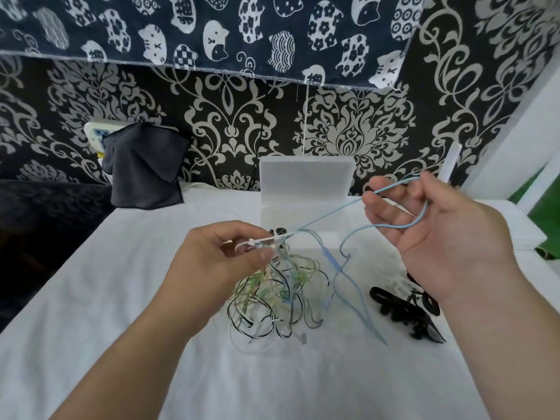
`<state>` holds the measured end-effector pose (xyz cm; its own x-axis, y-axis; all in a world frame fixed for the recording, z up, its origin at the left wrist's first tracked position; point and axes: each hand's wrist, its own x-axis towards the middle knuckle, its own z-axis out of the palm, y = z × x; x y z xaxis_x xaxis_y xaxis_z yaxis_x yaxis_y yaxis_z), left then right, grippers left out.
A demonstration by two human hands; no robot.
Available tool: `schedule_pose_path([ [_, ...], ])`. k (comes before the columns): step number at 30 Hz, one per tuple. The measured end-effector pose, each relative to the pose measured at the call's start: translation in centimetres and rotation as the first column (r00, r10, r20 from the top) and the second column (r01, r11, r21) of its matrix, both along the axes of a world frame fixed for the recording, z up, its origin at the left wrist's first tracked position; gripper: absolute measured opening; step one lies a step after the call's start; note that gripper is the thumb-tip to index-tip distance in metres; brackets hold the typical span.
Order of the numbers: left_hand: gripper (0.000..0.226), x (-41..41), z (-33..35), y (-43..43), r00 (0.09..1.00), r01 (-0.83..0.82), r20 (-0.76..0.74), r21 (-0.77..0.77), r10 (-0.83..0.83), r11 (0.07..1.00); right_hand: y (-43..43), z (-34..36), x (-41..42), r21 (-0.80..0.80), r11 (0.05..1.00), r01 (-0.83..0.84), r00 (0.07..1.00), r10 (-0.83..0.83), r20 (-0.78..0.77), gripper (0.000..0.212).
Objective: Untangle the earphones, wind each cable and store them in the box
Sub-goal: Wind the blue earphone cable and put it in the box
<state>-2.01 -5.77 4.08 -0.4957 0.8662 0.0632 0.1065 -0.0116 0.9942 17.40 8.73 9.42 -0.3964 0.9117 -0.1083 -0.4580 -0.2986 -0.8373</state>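
The picture is bright with soft, even light. The white table [303,383] glows so much that its folds almost fade, and the clear box [306,180] nearly melts into it. Only faint shadows lie under the tangle of cables [281,298]. The far left corner is dark. The wall pattern [242,122] bends near the edges. The left hand [224,256] looks a bit blurry, but the blue cable [330,214] shows clearly.
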Motion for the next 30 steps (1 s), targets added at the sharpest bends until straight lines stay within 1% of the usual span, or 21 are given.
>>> schedule_pose_path([
  [2, 0.011, 0.0, 0.2, 0.1, 0.995, -0.068, 0.070, 0.041, 0.065, 0.997, 0.3, -0.2, 0.1, -0.043, 0.999, 0.020, 1.000, -0.020, 0.010, 0.038],
  [3, 0.009, 0.0, 0.3, 0.2, 0.985, -0.065, 0.166, 0.066, 0.053, 0.996, 0.4, -0.2, 0.1, -0.055, 0.998, 0.034, 0.999, -0.032, 0.023, 0.038],
  [5, 0.003, 0.0, 0.7, 0.2, 0.914, -0.037, 0.406, 0.117, -0.014, 0.992, 0.3, 0.0, 0.0, -0.054, 0.998, 0.035, 0.998, -0.033, 0.053, 0.037],
  [6, 0.003, 0.0, 0.9, 0.2, 0.879, -0.029, 0.476, 0.138, -0.041, 0.990, 0.3, 0.0, 0.0, -0.042, 0.999, 0.026, 0.997, -0.023, 0.073, 0.036],
  [7, 0.004, 0.0, 1.0, 0.2, 0.857, -0.023, 0.512, 0.146, -0.056, 0.989, 0.2, 0.0, 0.1, -0.008, 1.000, 0.007, 0.995, -0.006, 0.097, 0.035],
  [8, 0.006, -0.1, 1.0, 0.1, 0.842, -0.019, 0.536, 0.154, -0.067, 0.988, 0.0, 0.0, 0.1, 0.068, 0.997, -0.027, 0.987, 0.017, 0.158, 0.033],
  [9, 0.007, -0.2, 1.0, 0.1, 0.829, -0.025, 0.555, 0.155, -0.066, 0.988, -0.2, -0.1, 0.2, 0.191, 0.978, -0.086, 0.958, 0.028, 0.286, 0.032],
  [10, 0.006, -0.2, 0.9, 0.1, 0.818, -0.032, 0.571, 0.153, -0.062, 0.988, -0.4, -0.3, 0.3, 0.328, 0.925, -0.192, 0.882, 0.016, 0.471, 0.034],
  [11, 0.003, -0.3, 0.9, 0.1, 0.811, -0.039, 0.582, 0.148, -0.055, 0.988, -0.8, -0.5, 0.3, 0.419, 0.844, -0.336, 0.761, -0.019, 0.649, 0.037],
  [12, 0.007, -0.4, 0.8, 0.1, 0.816, -0.043, 0.577, 0.140, -0.047, 0.989, -1.1, -0.8, 0.3, 0.447, 0.760, -0.472, 0.633, -0.061, 0.772, 0.040],
  [13, 0.013, -0.4, 0.7, 0.1, 0.842, -0.039, 0.539, 0.128, -0.037, 0.991, -1.3, -1.2, 0.1, 0.441, 0.695, -0.568, 0.538, -0.093, 0.838, 0.043],
  [15, 0.027, -0.4, 0.4, 0.0, 0.913, -0.019, 0.408, 0.081, -0.015, 0.997, -1.7, -1.7, -0.2, 0.429, 0.622, -0.655, 0.426, -0.166, 0.889, 0.047],
  [16, 0.033, -0.3, 0.3, 0.0, 0.944, -0.018, 0.330, 0.045, 0.002, 0.999, -1.8, -1.9, -0.3, 0.443, 0.602, -0.665, 0.394, -0.221, 0.892, 0.048],
  [18, 0.039, -0.3, -0.1, -0.1, 0.987, -0.066, 0.141, -0.053, 0.073, 0.996, -1.6, -2.0, -0.3, 0.483, 0.585, -0.651, 0.368, -0.313, 0.875, 0.046],
  [20, 0.034, -0.3, -0.2, -0.1, 0.986, -0.162, -0.064, -0.147, 0.154, 0.976, -1.3, -1.9, -0.3, 0.531, 0.597, -0.601, 0.384, -0.366, 0.848, 0.046],
  [21, 0.033, -0.3, -0.1, -0.1, 0.977, -0.196, -0.125, -0.179, 0.175, 0.964, -1.2, -1.8, -0.2, 0.549, 0.602, -0.580, 0.399, -0.378, 0.835, 0.047],
  [24, 0.026, -0.3, 0.1, -0.3, 0.971, -0.205, -0.171, -0.231, 0.168, 0.951, -1.0, -2.0, -0.4, 0.579, 0.628, -0.520, 0.426, -0.397, 0.813, 0.045],
  [26, 0.026, -0.5, 0.1, -0.4, 0.961, -0.221, -0.216, -0.210, 0.175, 0.952, -0.5, -2.3, -0.3, 0.591, 0.659, -0.465, 0.433, -0.413, 0.801, 0.043],
  [28, 0.026, -1.0, 0.2, -0.4, 0.946, -0.232, -0.272, -0.183, 0.178, 0.955, -0.1, -2.5, -0.2, 0.600, 0.702, -0.383, 0.470, -0.411, 0.781, 0.042],
  [30, 0.018, -1.5, 0.4, -0.4, 0.941, -0.213, -0.300, -0.173, 0.154, 0.962, 0.0, -2.5, -0.1, 0.574, 0.757, -0.313, 0.513, -0.374, 0.773, 0.042],
])
